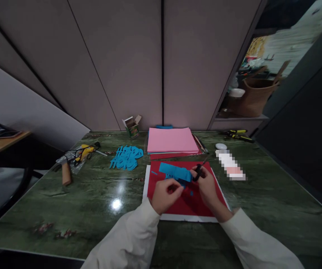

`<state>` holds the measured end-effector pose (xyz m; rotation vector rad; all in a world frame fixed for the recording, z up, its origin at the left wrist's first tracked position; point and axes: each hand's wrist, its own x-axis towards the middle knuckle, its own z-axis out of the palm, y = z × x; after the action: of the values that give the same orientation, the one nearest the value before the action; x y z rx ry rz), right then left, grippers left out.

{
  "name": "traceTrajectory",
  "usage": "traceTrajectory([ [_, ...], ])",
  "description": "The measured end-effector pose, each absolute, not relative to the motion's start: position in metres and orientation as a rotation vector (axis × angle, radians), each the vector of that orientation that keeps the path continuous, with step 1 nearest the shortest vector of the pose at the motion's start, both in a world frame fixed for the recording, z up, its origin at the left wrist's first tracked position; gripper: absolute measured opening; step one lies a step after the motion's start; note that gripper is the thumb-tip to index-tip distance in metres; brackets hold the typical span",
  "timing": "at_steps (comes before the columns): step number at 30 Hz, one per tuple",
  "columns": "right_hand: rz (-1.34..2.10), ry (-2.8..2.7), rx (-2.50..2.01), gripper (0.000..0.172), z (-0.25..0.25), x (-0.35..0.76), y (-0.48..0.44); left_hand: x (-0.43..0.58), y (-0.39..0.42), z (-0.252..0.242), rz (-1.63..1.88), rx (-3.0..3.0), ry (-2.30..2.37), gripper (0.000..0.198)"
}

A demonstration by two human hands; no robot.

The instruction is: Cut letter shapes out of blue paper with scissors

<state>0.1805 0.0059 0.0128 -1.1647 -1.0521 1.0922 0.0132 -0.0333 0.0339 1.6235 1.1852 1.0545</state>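
My right hand is closed around black-handled scissors, their blades pointing up and away to the right. Its fingertips also meet the right end of a blue paper strip. My left hand is closed in a pinch, with a small piece of blue paper at its fingertips, partly hidden. Beneath both hands lies a red sheet on a white sheet. Small blue scraps rest on the red, one of them a blue scrap between my hands.
Blue cut-out letters lie to the left. Behind the red sheet is a stack of pink paper. A small open box stands near the panel wall. A wooden-handled tool lies far left; yellow-black pliers lie at the back right.
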Motion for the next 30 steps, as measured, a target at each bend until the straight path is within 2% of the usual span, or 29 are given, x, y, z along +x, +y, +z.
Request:
traceTrajectory([
  [3,1.122,-1.003,-1.167,0.024,0.011,0.179,0.002,0.020,-0.023,0.017,0.676,1.311,0.980,0.036],
  [5,1.161,-1.035,-1.177,0.025,0.011,0.176,-0.001,0.021,-0.016,0.009,0.744,1.197,0.917,0.045],
  [10,1.214,-1.221,-1.167,0.022,0.008,0.169,-0.006,0.016,-0.010,0.008,0.994,1.176,0.922,0.034],
  [17,1.315,-1.256,-1.120,0.024,0.002,0.166,-0.006,0.012,-0.008,0.009,1.054,1.211,1.072,0.028],
  [21,1.425,-1.380,-1.147,0.025,0.001,0.168,-0.007,0.007,-0.003,0.012,1.198,1.104,1.148,0.024],
  [30,1.585,-1.735,-1.196,0.031,0.005,0.172,-0.022,0.007,-0.001,0.014,1.283,0.657,0.969,0.028],
])
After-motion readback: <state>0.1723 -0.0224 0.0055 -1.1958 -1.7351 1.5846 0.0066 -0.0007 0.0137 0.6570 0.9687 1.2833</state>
